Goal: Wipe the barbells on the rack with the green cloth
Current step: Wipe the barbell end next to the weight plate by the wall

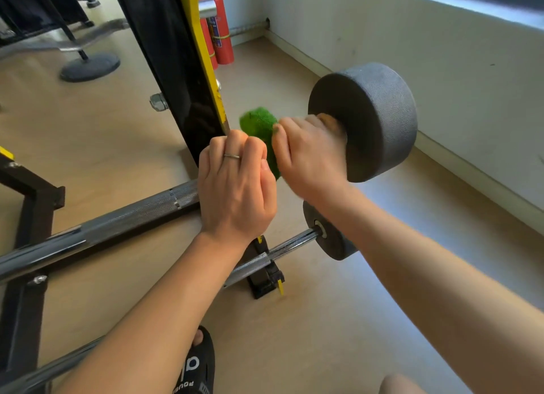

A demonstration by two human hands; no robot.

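Cloth [259,128] here is soft, fluffy and light, bunched round the top barbell [123,220] between both fists. Left hand [235,184] clamps the knurled steel, right hand [306,155] squeezes cloth beside the weight plate [374,119]. That bar's probably heavy and rigid, so I'd grip by the knurling.

Your forearms are bare all the way up, with no sleeves, watch or bracelet showing on either wrist. Your left hand [235,184] wears one thin, plain silver-coloured ring [232,156] on a middle finger, while your right hand [306,155] carries nothing. Below your left forearm, your foot sits in a black open-toed slide sandal [195,367] with white lettering across its strap, only partly readable.
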